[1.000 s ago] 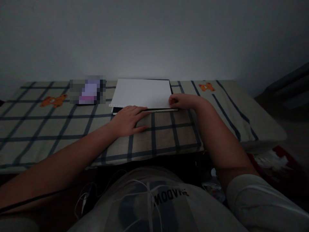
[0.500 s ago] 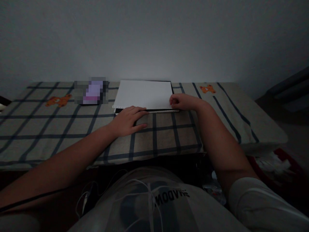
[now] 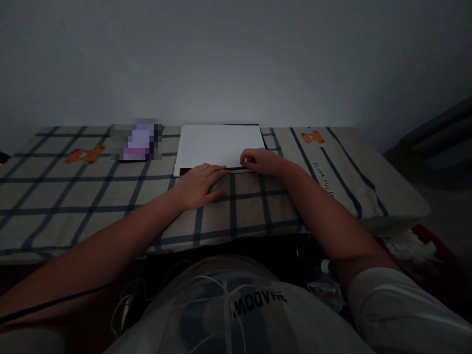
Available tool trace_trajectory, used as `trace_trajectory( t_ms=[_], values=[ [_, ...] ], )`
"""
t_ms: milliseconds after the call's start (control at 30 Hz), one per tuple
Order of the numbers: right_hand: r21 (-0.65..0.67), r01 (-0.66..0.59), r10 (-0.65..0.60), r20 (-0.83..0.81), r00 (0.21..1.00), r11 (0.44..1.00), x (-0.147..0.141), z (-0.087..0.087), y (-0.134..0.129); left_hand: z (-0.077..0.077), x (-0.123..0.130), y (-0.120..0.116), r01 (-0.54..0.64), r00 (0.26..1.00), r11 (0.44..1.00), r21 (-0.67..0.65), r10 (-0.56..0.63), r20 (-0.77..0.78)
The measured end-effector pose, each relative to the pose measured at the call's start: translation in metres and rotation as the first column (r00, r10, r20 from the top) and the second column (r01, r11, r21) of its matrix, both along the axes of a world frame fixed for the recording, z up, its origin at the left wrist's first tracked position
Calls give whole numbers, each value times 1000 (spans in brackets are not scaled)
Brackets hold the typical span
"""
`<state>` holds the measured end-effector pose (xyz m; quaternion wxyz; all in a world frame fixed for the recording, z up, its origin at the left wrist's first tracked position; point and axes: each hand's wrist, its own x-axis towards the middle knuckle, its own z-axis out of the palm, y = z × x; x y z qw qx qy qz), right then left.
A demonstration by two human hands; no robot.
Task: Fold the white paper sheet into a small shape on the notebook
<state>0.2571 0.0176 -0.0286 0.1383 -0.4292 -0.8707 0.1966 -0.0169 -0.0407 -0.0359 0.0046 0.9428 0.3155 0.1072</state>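
Observation:
A white sheet of paper (image 3: 217,142) with a row of small holes along its near edge lies on a notebook with a dark inner surface (image 3: 183,171). A thin dark strip of the notebook shows along the near side and the far right corner. My left hand (image 3: 201,184) rests palm down over the near left edge, fingers stretched out, thumb apart on the cloth. Over the near right part of the sheet, my right hand (image 3: 260,160) has its fingers curled in toward the thumb. What lies between those fingertips, if anything, is hidden.
A phone with a lit, blurred screen (image 3: 138,142) stands left of the notebook. The checked tablecloth (image 3: 110,196) carries printed bears and lettering. A pale wall (image 3: 236,64) rises behind the table. White earphone cables (image 3: 225,290) hang over my shirt; a red container (image 3: 424,260) is at lower right.
My right hand has slid left from the notebook's right edge along its near side. The sheet's near left corner has shifted slightly toward me. My left hand stays at the near edge.

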Motion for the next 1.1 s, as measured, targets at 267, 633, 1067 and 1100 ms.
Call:
trace_trajectory(
  t_ms=[267,633,1067,1100],
  values=[
    [-21,-3,3,-7,1000,1000,1,0,2,-2,-20,-1,-61,998,998,22,61,-4],
    [-61,8,-10,-36,999,998,-1,2,-3,-4,-40,-4,-140,990,989,52,141,-9],
    [-6,-5,5,-21,1000,1000,-9,2,-7,-4,-38,-10,-172,976,975,140,188,-112],
    [19,-5,6,-13,1000,1000,-10,2,-8,-3,-36,-12,-178,972,973,149,197,-128]
  ],
)
